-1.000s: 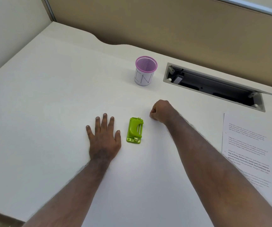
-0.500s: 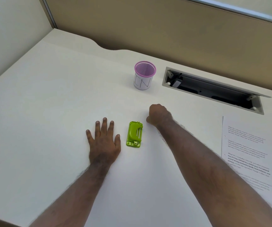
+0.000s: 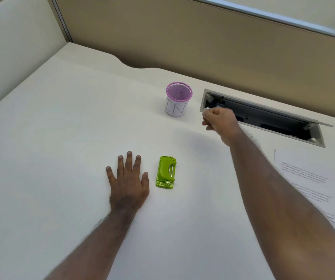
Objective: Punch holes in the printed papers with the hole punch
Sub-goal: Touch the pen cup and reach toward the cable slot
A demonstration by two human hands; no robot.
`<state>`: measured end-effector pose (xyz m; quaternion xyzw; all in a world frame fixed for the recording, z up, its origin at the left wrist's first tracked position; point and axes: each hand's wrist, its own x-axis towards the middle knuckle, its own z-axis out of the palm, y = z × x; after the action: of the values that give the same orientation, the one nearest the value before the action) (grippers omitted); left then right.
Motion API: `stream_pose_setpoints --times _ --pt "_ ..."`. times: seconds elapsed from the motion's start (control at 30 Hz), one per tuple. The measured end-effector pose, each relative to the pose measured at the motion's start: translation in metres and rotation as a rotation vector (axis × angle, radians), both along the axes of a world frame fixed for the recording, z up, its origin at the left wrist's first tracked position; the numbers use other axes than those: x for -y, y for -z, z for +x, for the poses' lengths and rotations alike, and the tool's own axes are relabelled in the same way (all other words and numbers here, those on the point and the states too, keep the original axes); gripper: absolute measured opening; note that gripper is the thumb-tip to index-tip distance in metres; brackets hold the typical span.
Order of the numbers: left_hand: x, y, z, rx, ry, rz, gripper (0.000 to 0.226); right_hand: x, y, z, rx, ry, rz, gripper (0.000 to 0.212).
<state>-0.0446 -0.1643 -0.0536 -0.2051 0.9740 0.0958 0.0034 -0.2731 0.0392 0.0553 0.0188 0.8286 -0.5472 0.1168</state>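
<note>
Since the earlier frames the right hand [image 3: 220, 123] has lifted away from its spot just beyond the hole punch [image 3: 166, 172] and travelled up and to the right, so that it now hangs in the air by the near-left corner of the open cable tray [image 3: 263, 116], beside the pink mesh cup [image 3: 178, 100]. Its fingers are curled in and pinched on something small and pale at the tips; what that is cannot be told. The left hand [image 3: 128, 184] has not shifted: it lies flat, palm down, fingers spread, holding nothing, just left of the punch without touching it. The green punch sits on the table [image 3: 51, 148] between the two forearms, its lever down. The printed papers [image 3: 308, 184] lie well apart at the right edge, partly under the right forearm, not yet brought to the punch. The punch looks like a small, stiff plastic tool, probably light and liable to slide on the smooth table, so it would best be held by its base while the lever is pressed from above. The sheets look thin and limp, apt to fan or crease; they should be squared and lifted by an edge.
</note>
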Motion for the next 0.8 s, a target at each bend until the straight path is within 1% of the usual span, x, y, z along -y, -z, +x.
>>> stream_pose_setpoints --times 0.1,0.17,0.23,0.3,0.37,0.43,0.5,0.53,0.7,0.73,0.8 --pt "0.0 0.001 0.0 0.001 0.005 -0.004 0.063 0.027 -0.022 -0.025 -0.11 0.005 0.099 0.021" --pt "0.001 0.001 0.0 0.002 0.004 -0.007 0.063 0.046 -0.032 -0.039 -0.174 0.004 0.211 0.021" --pt "0.001 0.002 0.0 -0.001 0.004 -0.009 0.062 0.063 -0.039 -0.051 -0.232 -0.042 0.333 0.021" --pt "0.001 0.003 0.0 -0.006 0.007 -0.01 0.061 0.076 -0.043 -0.059 -0.235 -0.105 0.448 0.02" --pt "0.002 0.004 0.0 -0.012 0.012 -0.017 0.061 0.085 -0.044 -0.065 -0.183 -0.141 0.526 0.016" --pt "0.002 0.003 0.0 -0.01 0.013 -0.018 0.061 0.09 -0.042 -0.067 -0.157 -0.147 0.548 0.008" --pt "0.002 0.003 -0.001 -0.012 0.011 -0.016 0.061 0.091 -0.042 -0.069 -0.172 -0.147 0.573 0.003" --pt "0.001 0.003 -0.001 -0.012 0.011 -0.014 0.061 0.091 -0.042 -0.069 -0.181 -0.142 0.582 0.003" --pt "0.001 0.0 -0.001 -0.005 0.005 -0.006 0.062 0.093 -0.039 -0.074 -0.125 -0.137 0.589 0.023" --pt "0.001 0.0 -0.002 -0.003 0.007 -0.006 0.063 0.093 -0.038 -0.073 -0.128 -0.151 0.592 0.023" --pt "0.001 0.0 -0.001 -0.004 0.003 -0.002 0.063 0.094 -0.039 -0.072 -0.166 -0.16 0.595 0.014"
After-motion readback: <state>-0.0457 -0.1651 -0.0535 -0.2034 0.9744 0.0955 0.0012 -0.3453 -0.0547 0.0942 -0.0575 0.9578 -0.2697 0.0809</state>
